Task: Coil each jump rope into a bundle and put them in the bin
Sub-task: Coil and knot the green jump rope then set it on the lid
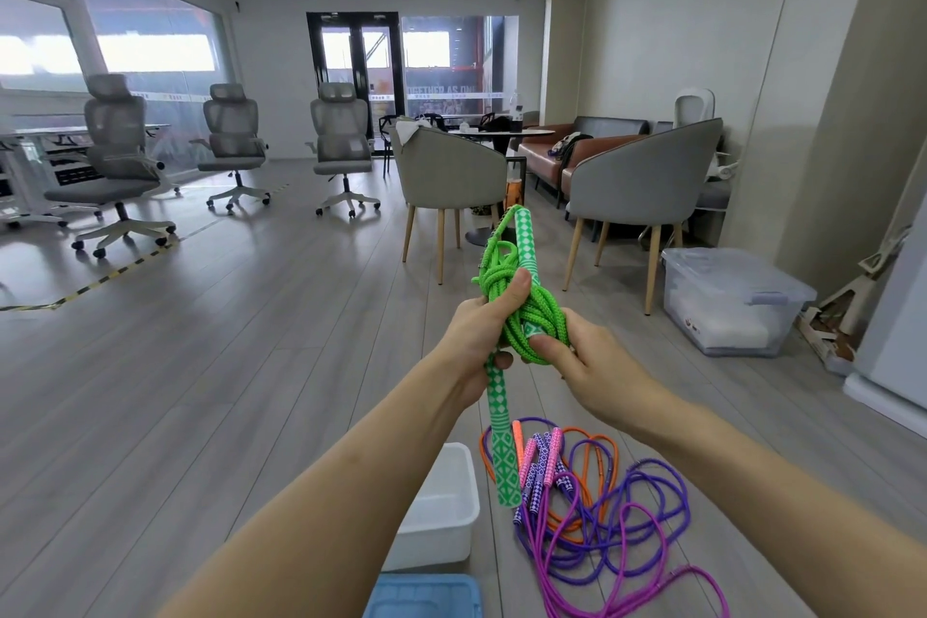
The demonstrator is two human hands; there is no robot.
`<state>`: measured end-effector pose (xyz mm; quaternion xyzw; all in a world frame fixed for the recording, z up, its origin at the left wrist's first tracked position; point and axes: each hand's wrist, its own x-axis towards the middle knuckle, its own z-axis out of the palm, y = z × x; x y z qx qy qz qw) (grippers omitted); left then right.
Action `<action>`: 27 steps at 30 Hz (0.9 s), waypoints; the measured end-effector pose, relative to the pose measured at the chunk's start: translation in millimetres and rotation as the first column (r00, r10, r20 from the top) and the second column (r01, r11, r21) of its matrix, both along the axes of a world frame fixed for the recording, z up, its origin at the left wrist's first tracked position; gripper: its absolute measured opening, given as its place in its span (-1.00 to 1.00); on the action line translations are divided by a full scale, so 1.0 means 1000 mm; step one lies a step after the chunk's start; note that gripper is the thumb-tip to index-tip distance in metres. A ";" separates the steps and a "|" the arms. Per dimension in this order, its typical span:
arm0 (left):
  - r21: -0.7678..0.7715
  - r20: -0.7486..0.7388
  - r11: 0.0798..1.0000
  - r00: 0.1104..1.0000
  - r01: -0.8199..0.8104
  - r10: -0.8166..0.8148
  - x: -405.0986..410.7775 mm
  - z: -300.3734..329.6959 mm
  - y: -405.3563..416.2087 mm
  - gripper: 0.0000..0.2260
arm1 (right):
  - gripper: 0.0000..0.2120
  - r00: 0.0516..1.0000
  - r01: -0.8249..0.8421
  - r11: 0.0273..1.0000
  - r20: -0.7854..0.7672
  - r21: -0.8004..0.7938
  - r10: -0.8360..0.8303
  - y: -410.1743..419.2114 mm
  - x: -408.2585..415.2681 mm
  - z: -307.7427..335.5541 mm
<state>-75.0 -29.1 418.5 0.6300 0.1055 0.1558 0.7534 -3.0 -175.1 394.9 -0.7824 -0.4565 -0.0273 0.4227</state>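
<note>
Two hands hold the green jump rope [521, 316] up at mid-frame, above the white bin [454, 472]. Left hand [484, 331]: fingers curled round the bundled cord and one green-and-white patterned handle [501, 442], thumb pressed on top of the coils. That handle hangs down from the fist toward the bin's right side. Second handle [526, 241] sticks up out of the bundle, away from the bin. Right hand [587, 361]: fingers hooked into the cord wraps, pinching a loop just beside the left hand.

White bin sits on the grey wood floor [200, 366]; what little of its inside shows holds no rope. Right of the bin, touching or nearly so, a loose tangle on the floor: purple rope [652, 482], orange rope [599, 447], pink rope [647, 567], handles lying together nearest the bin. Blue lid [421, 597] lies just this side of the bin. Far right and beyond the bin, a clear lidded storage box [727, 301].
</note>
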 end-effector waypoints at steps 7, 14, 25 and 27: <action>-0.088 0.058 0.996 0.998 -0.005 0.010 0.003 0.002 -0.006 -0.60 | -0.82 0.954 -0.054 0.983 -0.281 0.173 0.102 0.008 -0.007 -0.004; -0.052 -0.014 0.998 1.000 -0.020 0.020 0.010 -0.004 -0.006 -0.58 | -0.74 0.999 -0.008 0.999 0.048 0.047 0.006 0.002 0.011 -0.010; 0.063 -0.047 0.996 0.997 0.070 -0.067 0.010 -0.018 0.003 -0.46 | -0.39 0.985 0.076 0.959 0.169 -0.273 -0.030 -0.021 0.032 0.004; 0.086 -0.028 0.995 0.999 0.047 -0.045 0.008 -0.021 0.003 -0.49 | -0.36 0.986 -0.093 0.985 -0.149 -0.147 0.071 -0.021 0.029 0.000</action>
